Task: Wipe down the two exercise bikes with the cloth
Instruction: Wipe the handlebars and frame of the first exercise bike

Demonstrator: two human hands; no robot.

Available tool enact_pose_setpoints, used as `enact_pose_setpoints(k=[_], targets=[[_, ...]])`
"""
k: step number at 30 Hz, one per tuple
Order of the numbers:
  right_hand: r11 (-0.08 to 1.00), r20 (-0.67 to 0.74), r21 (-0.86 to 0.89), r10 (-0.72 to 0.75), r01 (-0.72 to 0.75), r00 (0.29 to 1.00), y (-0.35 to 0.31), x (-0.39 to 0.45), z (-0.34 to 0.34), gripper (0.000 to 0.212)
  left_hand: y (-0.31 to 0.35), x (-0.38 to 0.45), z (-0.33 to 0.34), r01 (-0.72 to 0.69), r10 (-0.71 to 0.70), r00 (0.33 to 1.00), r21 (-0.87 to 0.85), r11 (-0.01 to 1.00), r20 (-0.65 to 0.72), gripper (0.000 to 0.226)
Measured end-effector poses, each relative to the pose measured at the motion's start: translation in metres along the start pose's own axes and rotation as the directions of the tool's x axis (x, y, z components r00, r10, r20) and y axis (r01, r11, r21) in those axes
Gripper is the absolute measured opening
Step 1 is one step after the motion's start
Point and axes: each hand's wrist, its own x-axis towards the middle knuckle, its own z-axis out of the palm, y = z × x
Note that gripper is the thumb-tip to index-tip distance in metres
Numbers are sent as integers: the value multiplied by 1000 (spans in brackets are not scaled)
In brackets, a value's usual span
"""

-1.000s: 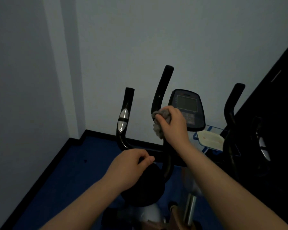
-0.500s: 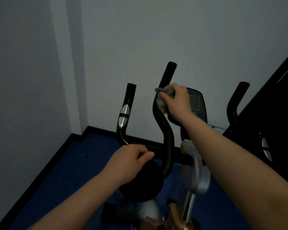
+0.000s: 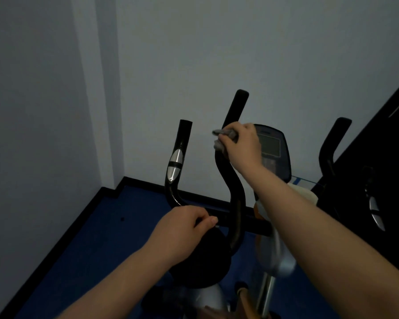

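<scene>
The near exercise bike has black curved handlebars; its left bar carries a silver sensor, and its right bar rises to a tip near the wall. My right hand grips a grey cloth wrapped round the upper part of the right bar. My left hand is curled round the crossbar at the base of the left bar. A second bike stands behind to the right, with a console screen and a black handlebar.
White walls meet in a corner at the left. Blue floor with black skirting lies below. A dark cabinet or panel fills the right edge. The bikes' grey frames and posts crowd the lower middle.
My right hand has slid the cloth up the right bar from its bend to its upper part. My left hand has stayed on the crossbar.
</scene>
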Motion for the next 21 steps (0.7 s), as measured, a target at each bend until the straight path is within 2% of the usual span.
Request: enact_pose_setpoints(k=[3,4,7,9,11,13,14,15,18,19,21], targets=[[990,233,-90,-83,106,969,3,5,-21,14,0,1,0,-6,6,1000,0,1000,5,35],[986,239,-100,-103,130,965,2,12,-26,14,0,1,0,-3,3,1000,1,1000,7,35],[997,34,-23,-76,77,997,-2,19,-23,14,-1,0,0,8,-8,1000,3,1000,10,35],[999,-24,-2,-39,39,999,-2,9,-8,15,-1,0,0,6,-6,1000,4,1000,10,35],[999,37,-30,-42,43,998,5,3,-4,16,-1,0,0,4,-4,1000,0,1000,16,34],[994,198,-63,-73,87,977,7,13,-20,15,0,1,0,7,-7,1000,-5,1000,21,34],[990,237,-86,-91,114,967,6,22,-27,15,0,1,0,9,-9,1000,-11,1000,23,35],[987,200,-102,-104,126,974,4,31,-32,16,0,1,0,11,-10,1000,-17,1000,26,35],[997,-87,-47,-63,59,994,-6,29,-18,14,-1,1,-1,14,-13,1000,-22,1000,24,33],[997,-101,-54,-67,62,993,-8,20,-7,12,-1,1,-1,12,-12,1000,-20,1000,21,32],[989,-18,-116,-97,94,995,-6,9,6,10,-1,0,0,9,-8,1000,-13,1000,20,32]])
